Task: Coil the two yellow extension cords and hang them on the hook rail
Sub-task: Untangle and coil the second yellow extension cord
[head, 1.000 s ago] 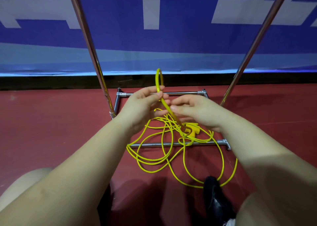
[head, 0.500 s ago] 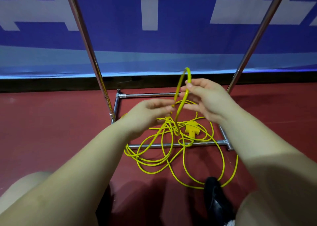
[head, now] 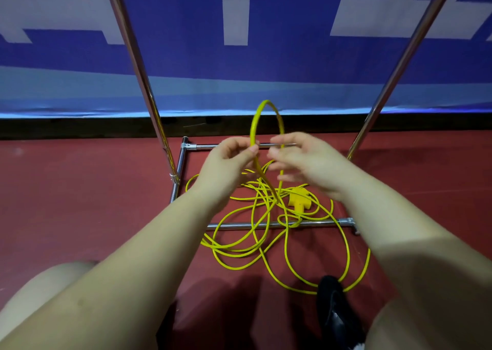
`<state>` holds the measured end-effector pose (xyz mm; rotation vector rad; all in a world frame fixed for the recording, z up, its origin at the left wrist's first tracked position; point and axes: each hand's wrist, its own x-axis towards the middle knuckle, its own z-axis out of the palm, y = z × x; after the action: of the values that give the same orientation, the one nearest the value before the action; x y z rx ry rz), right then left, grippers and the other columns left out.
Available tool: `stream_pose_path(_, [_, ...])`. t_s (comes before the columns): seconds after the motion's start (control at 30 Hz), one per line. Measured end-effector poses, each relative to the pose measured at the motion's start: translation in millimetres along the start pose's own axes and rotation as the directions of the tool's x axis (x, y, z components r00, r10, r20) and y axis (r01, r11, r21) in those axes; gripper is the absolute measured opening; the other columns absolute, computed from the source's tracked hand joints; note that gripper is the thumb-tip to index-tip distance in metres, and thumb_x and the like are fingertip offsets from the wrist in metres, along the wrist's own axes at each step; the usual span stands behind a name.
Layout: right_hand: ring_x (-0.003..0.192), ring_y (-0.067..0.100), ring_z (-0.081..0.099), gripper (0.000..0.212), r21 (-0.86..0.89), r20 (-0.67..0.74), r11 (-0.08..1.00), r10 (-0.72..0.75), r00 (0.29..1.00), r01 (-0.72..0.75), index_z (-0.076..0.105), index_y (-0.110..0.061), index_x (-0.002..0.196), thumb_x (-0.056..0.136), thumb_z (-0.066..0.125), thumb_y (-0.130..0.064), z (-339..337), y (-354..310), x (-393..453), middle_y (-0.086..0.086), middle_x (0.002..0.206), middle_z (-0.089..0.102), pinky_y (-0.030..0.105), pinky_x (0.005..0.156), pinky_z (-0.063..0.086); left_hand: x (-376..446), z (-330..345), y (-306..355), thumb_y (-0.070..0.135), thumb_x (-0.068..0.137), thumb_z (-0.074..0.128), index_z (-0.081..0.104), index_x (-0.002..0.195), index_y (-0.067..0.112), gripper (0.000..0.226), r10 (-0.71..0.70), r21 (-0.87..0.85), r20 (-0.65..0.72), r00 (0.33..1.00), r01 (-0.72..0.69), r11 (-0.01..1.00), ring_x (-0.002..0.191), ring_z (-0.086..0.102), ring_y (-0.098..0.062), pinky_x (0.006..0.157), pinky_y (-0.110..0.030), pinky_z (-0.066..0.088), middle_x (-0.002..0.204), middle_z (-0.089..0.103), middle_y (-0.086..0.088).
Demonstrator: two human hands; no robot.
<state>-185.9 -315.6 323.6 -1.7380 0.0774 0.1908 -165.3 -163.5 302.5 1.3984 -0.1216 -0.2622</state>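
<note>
Since the earlier frame my right hand [head: 306,163] has dropped beside my left hand [head: 229,163], widening the loop [head: 266,126]. Left fingers pinch the cord [head: 266,232]; I cannot tell the right grip. Slack lies below both hands, across the rack's base bar [head: 239,226], nearer the right.

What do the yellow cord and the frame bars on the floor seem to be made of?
Yellow cord: probably a plastic or rubber jacket, smooth and slightly glossy; it bends freely into loose loops. Frame bars: metal tube, likely chromed or polished steel; mirror-like highlights run along them.
</note>
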Motion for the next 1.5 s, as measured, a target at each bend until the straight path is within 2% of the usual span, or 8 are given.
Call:
stream_pose_path(0.27, [0.069,0.008,0.057,0.019,-0.477,0.149,0.868,-0.073,0.986,0.136,0.056,-0.029,0.083,0.083,0.068,-0.014,5.5,13.8,1.9,-0.009,0.078,0.059,0.03,0.077,0.048,9.3,-13.9,23.1,0.017,0.096,0.051,0.059,0.087,0.015,0.012,-0.059,-0.309,-0.135,0.989,0.015,0.951,0.051,0.058,-0.003,0.051,-0.022,0.054,0.067,0.057,0.005])
stream_pose_path(0.4, [0.062,0.008,0.065,0.011,-0.328,0.113,0.937,-0.086,0.99,0.119,0.057,-0.018,0.093,0.087,0.063,-0.011,4.7,5.5,0.3,-0.005,0.073,0.064,0.03,0.06,0.051,9.9,-16.3,22.2,0.022,0.097,0.048,0.059,0.097,0.014,0.013,-0.08,-0.384,-0.084,0.993,0.041,0.922,0.065,0.064,-0.008,0.063,-0.025,0.057,0.078,0.065,0.001])
stream_pose_path(0.6, [0.06,0.007,0.066,0.01,0.223,-0.131,0.975,0.019,0.991,0.011,0.051,-0.019,0.087,0.095,0.051,-0.013,-6.0,-10.0,2.5,0.001,0.081,0.063,0.028,0.056,0.057,-3.7,-4.2,-0.9,0.02,0.095,0.05,0.058,0.116,0.015,0.023,-0.295,0.167,0.273,0.916,0.256,0.952,0.098,0.059,-0.018,0.101,-0.039,0.043,0.114,0.065,-0.008])
stream_pose_path(0.8, [0.074,0.013,0.069,0.008,0.515,-0.165,0.857,0.103,0.981,-0.003,0.053,-0.015,0.091,0.096,0.048,-0.016,-14.2,-13.1,3.2,0.005,0.089,0.063,0.03,0.058,0.058,-11.6,1.0,-4.0,0.005,0.095,0.049,0.062,0.095,0.015,0.016,-0.23,0.26,0.351,0.908,0.141,0.955,0.086,0.062,-0.016,0.093,-0.035,0.05,0.088,0.069,0.0])
stream_pose_path(0.97, [0.102,0.019,0.062,0.006,0.094,-0.004,0.991,0.097,0.995,-0.096,0.056,-0.025,0.096,0.093,0.053,-0.029,-6.7,-3.7,2.1,0.001,0.105,0.063,0.034,0.082,0.052,-4.5,-4.1,5.6,0.011,0.097,0.046,0.061,0.094,0.017,0.016,-0.151,0.038,0.168,0.974,0.147,0.988,0.064,0.065,-0.006,0.063,-0.025,0.055,0.079,0.067,0.002])
stream_pose_path(1.17, [0.094,0.009,0.062,0.01,-0.42,0.316,0.906,0.207,0.926,-0.059,0.058,-0.028,0.092,0.085,0.065,-0.026,4.8,9.1,-6.5,-0.005,0.098,0.067,0.028,0.089,0.047,9.3,-20.2,16.9,0.013,0.097,0.047,0.058,0.093,0.012,0.012,-0.165,-0.362,-0.115,0.98,0.113,0.925,0.061,0.068,-0.003,0.054,-0.019,0.055,0.079,0.069,0.002])
stream_pose_path(1.33, [0.079,0.012,0.061,0.012,-0.402,0.197,0.915,0.055,0.979,0.029,0.062,-0.02,0.085,0.086,0.064,-0.009,4.2,6.1,-1.8,0.008,0.089,0.068,0.027,0.08,0.048,11.1,-21.6,13.8,0.011,0.097,0.047,0.053,0.109,0.011,0.013,-0.176,-0.376,-0.044,0.983,0.147,0.915,0.07,0.07,-0.011,0.068,-0.026,0.059,0.093,0.068,-0.006])
stream_pose_path(1.5, [0.058,0.001,0.062,0.01,-0.01,-0.005,1.0,0.009,1.0,-0.009,0.059,-0.013,0.101,0.093,0.054,-0.013,3.5,-6.6,1.3,-0.002,0.08,0.064,0.015,0.053,0.051,-1.9,-10.3,1.2,0.01,0.095,0.048,0.057,0.117,0.013,0.025,-0.302,0.087,0.311,0.901,0.29,0.953,0.093,0.063,-0.014,0.087,-0.027,0.049,0.106,0.066,-0.005])
